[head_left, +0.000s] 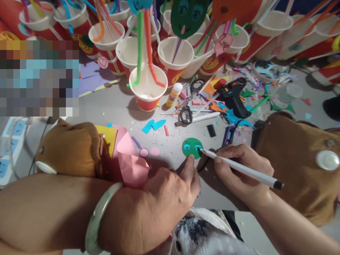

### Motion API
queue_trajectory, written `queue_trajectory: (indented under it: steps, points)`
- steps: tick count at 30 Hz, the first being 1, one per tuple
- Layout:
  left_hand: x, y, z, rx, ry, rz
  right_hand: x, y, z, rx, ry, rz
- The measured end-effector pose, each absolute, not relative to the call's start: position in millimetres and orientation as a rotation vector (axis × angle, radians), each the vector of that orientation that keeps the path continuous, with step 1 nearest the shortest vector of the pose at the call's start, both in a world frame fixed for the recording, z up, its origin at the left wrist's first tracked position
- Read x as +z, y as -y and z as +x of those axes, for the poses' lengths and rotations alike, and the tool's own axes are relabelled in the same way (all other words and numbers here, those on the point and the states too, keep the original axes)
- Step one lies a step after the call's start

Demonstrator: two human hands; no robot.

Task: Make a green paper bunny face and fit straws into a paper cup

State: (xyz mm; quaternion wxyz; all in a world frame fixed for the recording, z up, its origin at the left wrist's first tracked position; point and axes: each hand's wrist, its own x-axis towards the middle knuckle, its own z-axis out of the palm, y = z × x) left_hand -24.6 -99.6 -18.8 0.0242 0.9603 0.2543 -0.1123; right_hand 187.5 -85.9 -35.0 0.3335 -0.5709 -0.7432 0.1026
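A small green paper circle [191, 148] with two blue eyes and brows drawn on it lies flat on the grey table [111, 102]. My left hand [172, 191], with a pale bangle at the wrist, presses a fingertip on the circle's lower edge; its other fingers are curled under. In my right hand [241, 170] is a white marker [247, 170], its tip at the right eye of the circle. Left of the circle lie a pink paper dot [155, 151] and a purple stick with a round pink end [143, 152].
Paper cups [148, 88] with straws line the back. Before them lie a glue stick [174, 95], scissors [186, 115], a black glue gun [235, 97] and paper scraps. Brown bags [297, 166] [71, 148] flank my hands; pink paper [131, 159] sits left.
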Motion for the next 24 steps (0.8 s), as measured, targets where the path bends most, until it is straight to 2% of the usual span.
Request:
queue_trajectory:
  steps: [7,24]
  points:
    - [-22,103,-27,-0.25,-0.802,3.017,-36,87,191,0.305,1.875,-1.423]
    - [-17,100,-25,-0.275,-0.858,2.887,-36,88,181,0.416,1.964,-1.296]
